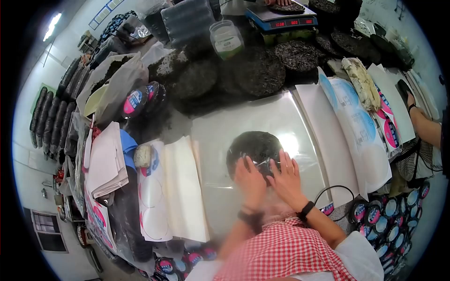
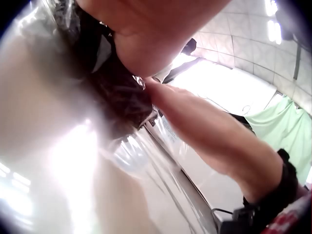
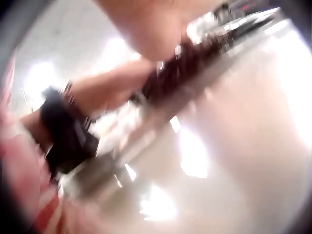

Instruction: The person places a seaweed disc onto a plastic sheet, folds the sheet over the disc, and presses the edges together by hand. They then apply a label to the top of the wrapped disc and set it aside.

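A dark, flat round cake [image 1: 255, 149] with a rough surface lies near the front of a glossy pale sheet, with shiny clear film over it. My left hand [image 1: 250, 182] rests at its near left edge, fingers pointing away from me. At the near right edge, my right hand [image 1: 287, 181] has its fingers extended over the film. From the left wrist, the cake's dark side [image 2: 124, 95] shows under crinkled film, below the hand. The right wrist view is blurred, but the dark cake [image 3: 178, 73] shows beneath the hand there too.
Paper sheets [image 1: 180, 187] lie left of the glossy sheet [image 1: 243, 117], and printed label sheets [image 1: 358, 133] lie right. Several dark cakes [image 1: 262, 70] sit behind, near a clear jar [image 1: 226, 40] and a digital scale [image 1: 281, 22]. Another person's arm [image 1: 426, 129] is at right.
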Available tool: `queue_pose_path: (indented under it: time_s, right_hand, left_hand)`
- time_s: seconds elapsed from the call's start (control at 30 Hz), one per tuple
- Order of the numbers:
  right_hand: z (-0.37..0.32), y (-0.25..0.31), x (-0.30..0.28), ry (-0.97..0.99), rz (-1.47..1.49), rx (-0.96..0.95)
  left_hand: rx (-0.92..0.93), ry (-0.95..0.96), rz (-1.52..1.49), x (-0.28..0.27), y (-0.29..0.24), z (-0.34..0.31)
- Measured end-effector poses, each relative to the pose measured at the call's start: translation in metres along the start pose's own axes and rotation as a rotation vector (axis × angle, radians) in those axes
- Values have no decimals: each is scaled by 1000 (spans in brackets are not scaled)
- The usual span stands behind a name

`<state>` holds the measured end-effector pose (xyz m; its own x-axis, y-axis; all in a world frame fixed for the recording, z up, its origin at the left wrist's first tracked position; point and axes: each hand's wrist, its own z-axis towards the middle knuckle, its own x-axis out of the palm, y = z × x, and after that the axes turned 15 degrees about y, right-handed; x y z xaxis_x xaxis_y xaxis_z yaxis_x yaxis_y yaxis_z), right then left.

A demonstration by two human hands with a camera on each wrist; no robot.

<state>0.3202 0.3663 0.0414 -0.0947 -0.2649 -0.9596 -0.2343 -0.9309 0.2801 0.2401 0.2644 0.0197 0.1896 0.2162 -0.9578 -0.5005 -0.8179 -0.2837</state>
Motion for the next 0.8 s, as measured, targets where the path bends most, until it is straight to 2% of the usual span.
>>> queue_pose_path:
  time_s: [0.03, 0.13, 0.2, 0.23, 0.27, 0.33, 0.4, 0.47, 0.53, 0.57, 0.63, 0.67, 0.77, 0.8]
  right_hand:
    - [7, 4, -1, -23, 5, -16]
    - [19, 13, 9, -91, -62, 22]
    - [27, 5, 27, -74, -3, -118]
    - [27, 3, 32, -55, 27, -187]
    - [30, 8, 26, -24, 351, -125]
    - [40, 21, 12, 59, 994, 46]
    - [40, 10, 29, -62, 701, -170]
    - [43, 17, 32, -41, 799, 21]
    - [41, 16, 7, -339, -42, -122]
    - [41, 13, 15, -288, 43, -153]
    - [44, 10, 40, -215, 225, -212]
    - [48, 14, 44, -172, 538, -134]
    - [57, 3, 17, 154, 732, 42]
    - [58, 1, 24, 114, 585, -50]
  left_hand:
    - [-6, 29, -2, -5, -2, -3]
    - [-73, -89, 200, -14, -12, -4]
    - [-57, -136, 213, -14, -12, -2]
    - [-19, -139, 97, -11, -10, -3]
    - [19, -143, -18, -8, -8, -4]
    - [151, -104, -500, 9, -1, -2]
    - [263, -81, -574, 20, 18, 4]
    - [180, -109, -251, 0, 14, 5]
    - [123, -181, 59, -19, 1, -1]
    - [115, -216, 158, -24, -3, -4]
    - [199, -202, -64, -1, 8, 1]
    - [117, -148, -351, 9, 10, 2]
    - [70, 26, -431, 5, 21, 10]
    - [69, 139, -344, -6, 24, 12]
